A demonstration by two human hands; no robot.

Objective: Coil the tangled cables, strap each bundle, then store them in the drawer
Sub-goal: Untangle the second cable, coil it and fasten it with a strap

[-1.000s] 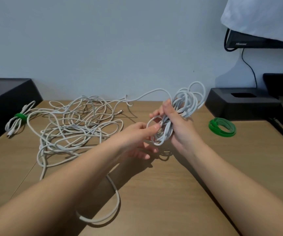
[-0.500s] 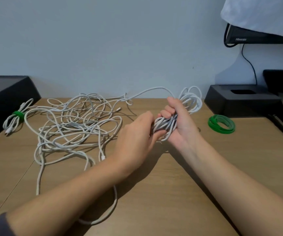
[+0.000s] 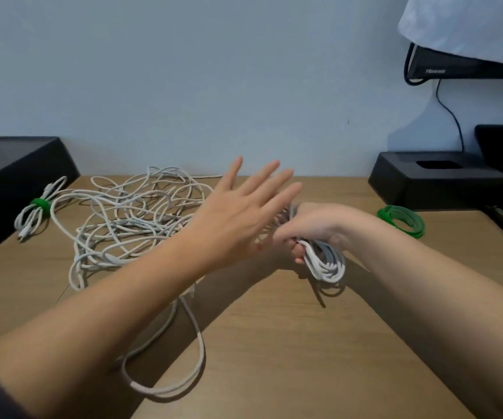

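Desk space takes up most of what I see: a wooden top running along a pale wall, with a black box at the far left and a black stand at the far right. Across the left half sprawls the tangle of white cable, loops heaped over one another, with one long loop trailing to the near edge under the left forearm.

Both forearms reach in from the near side and meet over the middle. The left hand hovers with its back up, fingers straight and fanned apart, pointing up and to the right, gripping nothing. The right hand sits just beside it and lower, wrist bent, fingers curled tight round a coil of white cable whose loops hang below the fist, close over the wood; I cannot tell whether they touch it.

Far left, beside the black box, a small bundle lies cinched by a green strap. Near the stand, loose green straps lie ringed on the wood.
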